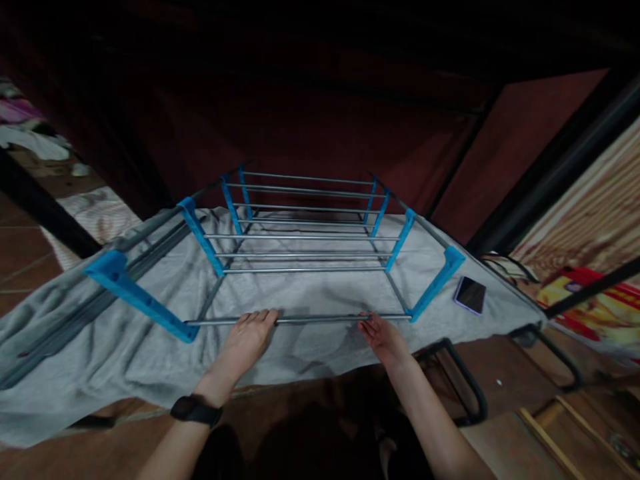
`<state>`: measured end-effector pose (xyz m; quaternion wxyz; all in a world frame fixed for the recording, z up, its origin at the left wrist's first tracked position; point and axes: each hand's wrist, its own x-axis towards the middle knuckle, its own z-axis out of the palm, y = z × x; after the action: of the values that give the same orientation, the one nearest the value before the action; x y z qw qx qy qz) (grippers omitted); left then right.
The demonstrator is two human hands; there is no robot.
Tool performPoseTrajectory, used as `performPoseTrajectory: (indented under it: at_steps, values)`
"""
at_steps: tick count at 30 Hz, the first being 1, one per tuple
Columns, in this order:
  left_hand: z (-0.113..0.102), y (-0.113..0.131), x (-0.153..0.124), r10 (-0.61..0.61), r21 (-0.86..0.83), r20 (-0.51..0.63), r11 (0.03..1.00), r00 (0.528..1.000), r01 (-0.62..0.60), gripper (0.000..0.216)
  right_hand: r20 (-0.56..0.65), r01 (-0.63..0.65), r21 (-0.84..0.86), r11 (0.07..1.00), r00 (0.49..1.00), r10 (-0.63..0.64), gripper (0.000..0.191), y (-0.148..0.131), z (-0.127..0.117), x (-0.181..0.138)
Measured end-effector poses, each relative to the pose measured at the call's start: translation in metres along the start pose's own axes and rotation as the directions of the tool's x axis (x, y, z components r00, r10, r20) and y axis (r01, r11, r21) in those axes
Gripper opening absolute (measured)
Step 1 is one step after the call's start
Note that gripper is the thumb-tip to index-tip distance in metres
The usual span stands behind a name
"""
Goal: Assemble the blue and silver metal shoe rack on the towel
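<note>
A rack of grey metal rods with blue plastic brackets [203, 237] lies on a bed covered with a grey blanket [305, 293]. Across its near end runs a single metal rod [315, 319], joining the two nearest brackets. My left hand [253, 337], below a black wristband, is closed over this rod left of its middle. Toward the rod's right end, the fingers of my right hand [383, 337] are curled against it from below. Further back, several parallel rods [300, 255] span the other blue brackets.
A phone [470, 295] lies on the blanket at the right. Behind the rack rises a dark red panel [300, 127]. Black metal frame bars [460, 373] stick out at the near right. A red and yellow package [595, 300] stands further right.
</note>
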<state>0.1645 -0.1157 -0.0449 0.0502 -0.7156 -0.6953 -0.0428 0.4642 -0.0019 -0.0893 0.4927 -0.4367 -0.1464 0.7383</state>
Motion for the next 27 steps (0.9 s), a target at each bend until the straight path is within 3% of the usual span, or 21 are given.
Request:
performPoseTrajectory:
  at_steps: [8,27]
  values:
    - [0.001,-0.004,0.005,0.001,-0.035,0.046,0.999,0.999,0.0,0.028,-0.016,0.008,0.018,1.0,1.0,-0.008,0.007,-0.004,0.007,-0.001]
    - [-0.004,-0.001,0.011,-0.03,-0.025,0.02,0.999,0.999,0.03,0.036,-0.053,-0.015,0.041,0.999,0.998,0.017,0.011,-0.013,0.022,0.001]
